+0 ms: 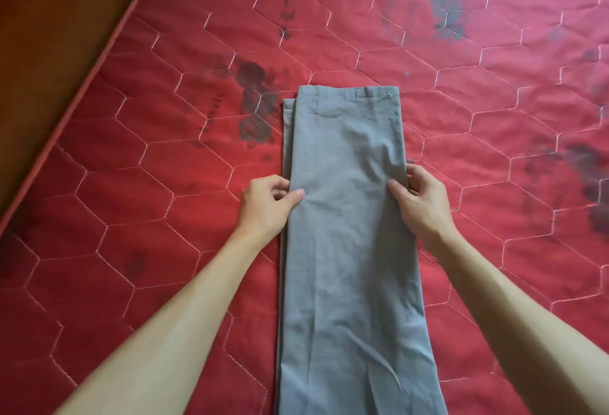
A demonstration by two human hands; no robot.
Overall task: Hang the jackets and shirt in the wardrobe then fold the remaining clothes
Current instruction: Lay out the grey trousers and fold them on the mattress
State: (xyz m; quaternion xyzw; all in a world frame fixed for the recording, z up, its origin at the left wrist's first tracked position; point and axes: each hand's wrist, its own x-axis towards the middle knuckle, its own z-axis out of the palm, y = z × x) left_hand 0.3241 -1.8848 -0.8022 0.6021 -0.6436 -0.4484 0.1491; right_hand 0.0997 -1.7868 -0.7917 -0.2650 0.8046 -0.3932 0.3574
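A pair of grey trousers lies flat on the red quilted mattress, folded lengthwise leg on leg, waistband at the far end and legs running off the bottom of the view. My left hand pinches the left edge of the trousers about a third of the way down, thumb on top and fingers curled under. My right hand pinches the right edge at the same height, thumb on the cloth and fingers round the edge.
The mattress has dark stains left of the waistband, at the back and at the right. Its piped edge runs diagonally at the left, with a brown wooden surface beyond it.
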